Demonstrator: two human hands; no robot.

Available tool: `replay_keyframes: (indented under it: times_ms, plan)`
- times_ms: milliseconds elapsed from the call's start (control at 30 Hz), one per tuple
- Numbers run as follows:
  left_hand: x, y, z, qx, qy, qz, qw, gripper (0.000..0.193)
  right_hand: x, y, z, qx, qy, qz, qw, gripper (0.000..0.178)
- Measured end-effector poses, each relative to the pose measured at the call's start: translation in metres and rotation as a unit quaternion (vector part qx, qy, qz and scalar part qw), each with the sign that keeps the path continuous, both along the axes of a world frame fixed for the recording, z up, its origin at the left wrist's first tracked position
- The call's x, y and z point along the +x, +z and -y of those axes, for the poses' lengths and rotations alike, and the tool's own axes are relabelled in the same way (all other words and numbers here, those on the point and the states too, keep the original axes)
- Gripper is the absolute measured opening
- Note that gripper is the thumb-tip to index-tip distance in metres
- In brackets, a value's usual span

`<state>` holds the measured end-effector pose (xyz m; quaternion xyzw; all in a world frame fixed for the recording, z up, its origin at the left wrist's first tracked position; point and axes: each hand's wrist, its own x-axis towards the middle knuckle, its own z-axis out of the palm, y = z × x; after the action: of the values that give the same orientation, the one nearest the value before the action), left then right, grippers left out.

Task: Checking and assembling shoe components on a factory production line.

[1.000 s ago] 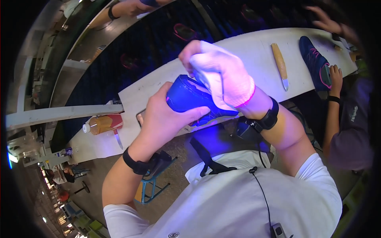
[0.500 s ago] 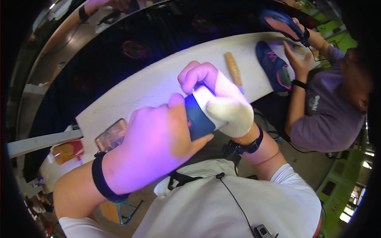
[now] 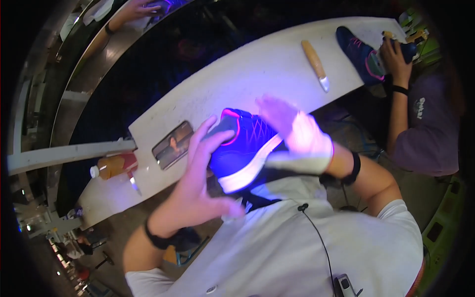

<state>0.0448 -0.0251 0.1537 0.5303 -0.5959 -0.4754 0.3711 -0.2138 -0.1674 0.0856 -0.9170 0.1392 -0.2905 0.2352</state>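
Observation:
A dark blue sneaker [image 3: 247, 142] with pink laces, pink collar trim and a white sole is lit by purple light in front of my chest. My right hand [image 3: 302, 136], in a pale knit glove that leaves the fingertips bare, grips its front part. The gloved thumb lies along the sole side, and the fingers, blurred, reach over the top. At the heel end, my bare left hand [image 3: 190, 185] has its fingers and thumb spread wide; the fingertips overlap the collar, and whether they touch it I cannot tell.
On the white bench [image 3: 257, 64] lie a phone [image 3: 173, 144], a capped bottle [image 3: 115, 166] and a wooden-handled knife [image 3: 314, 63]. Another dark sneaker [image 3: 360, 55] stands by a co-worker's hand [image 3: 397, 64] at right. A dark belt [image 3: 198, 39] runs beyond the bench.
The sneaker has turned so its laces and collar show. My left hand has opened from its grip around the shoe. The co-worker's hand has lowered, and my view has shifted.

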Motion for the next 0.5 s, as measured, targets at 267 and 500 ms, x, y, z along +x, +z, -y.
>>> replay_keyframes:
  times_ms: [267,500]
  plan:
    - [0.01,-0.033,-0.029,-0.144,0.178,0.032,0.973,0.067,0.025,-0.001,0.026,-0.152,0.046,0.025,0.987,0.067]
    - [0.036,-0.003,-0.016,-0.168,0.259,-0.238,0.921,0.083,0.066,0.259,0.149,-0.501,-0.241,0.248,0.793,0.051]
